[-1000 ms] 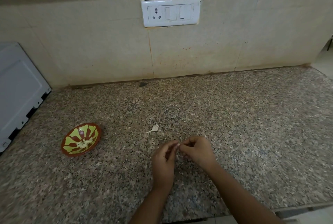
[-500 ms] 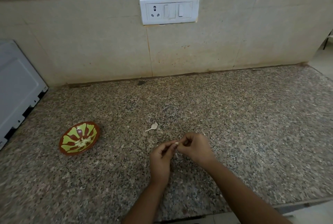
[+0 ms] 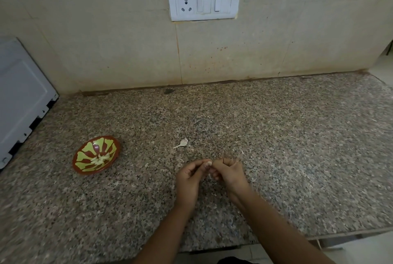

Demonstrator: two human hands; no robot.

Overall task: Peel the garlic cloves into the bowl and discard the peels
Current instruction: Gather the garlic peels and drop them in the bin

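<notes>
My left hand (image 3: 188, 175) and my right hand (image 3: 228, 171) meet over the middle of the granite counter (image 3: 297, 146), fingertips pinching one small pale garlic clove (image 3: 208, 163) between them. The clove is mostly hidden by the fingers. To the left sits a red bowl with a green pattern (image 3: 85, 155), holding several peeled garlic cloves (image 3: 100, 159). A loose garlic peel with a stem (image 3: 182, 142) lies on the counter just beyond my hands.
A white appliance (image 3: 21, 97) stands at the far left against the tiled wall. A white socket and switch plate (image 3: 203, 3) is on the wall above. The counter's front edge runs below my forearms, its right end at the far right.
Both hands stay together on the clove with only small finger movements. The view has shifted slightly.
</notes>
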